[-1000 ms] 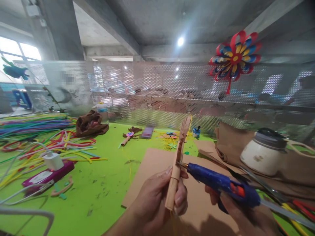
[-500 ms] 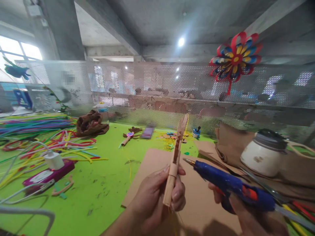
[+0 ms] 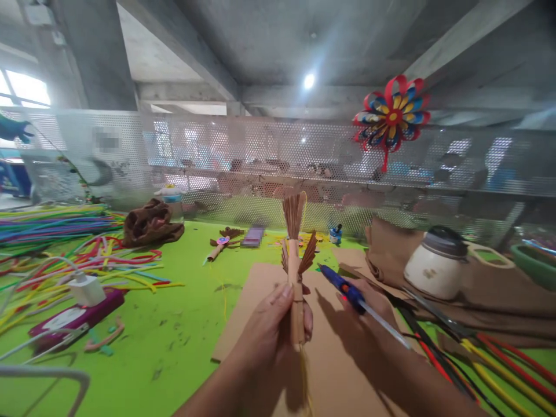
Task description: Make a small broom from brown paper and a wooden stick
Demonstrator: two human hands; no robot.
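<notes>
My left hand (image 3: 271,315) is closed around a rolled brown paper tube (image 3: 294,260), held upright above a cardboard sheet (image 3: 247,301). Pleated paper fans spread from its top and both sides, and yellow string hangs from its lower end. In my right hand (image 3: 374,298) is a blue hot glue gun (image 3: 341,284). Its nozzle points up and left, a short gap from the tube's right-hand fan. A clear glue stick (image 3: 386,324) sticks out of the gun's back. The right fingers are partly hidden behind the gun.
A similar paper craft (image 3: 217,250) lies further back. At right are a lidded white jar (image 3: 436,266), brown paper (image 3: 490,295), scissors (image 3: 438,315) and coloured cords. Left: a purple power strip (image 3: 78,318), crumpled brown material (image 3: 152,223) and colourful strands (image 3: 65,226). Behind stands a perforated screen (image 3: 260,145).
The paper tube has turned from edge-on, so its fans now face me. My right hand has moved left and further forward, and the glue gun has swung to point away from me.
</notes>
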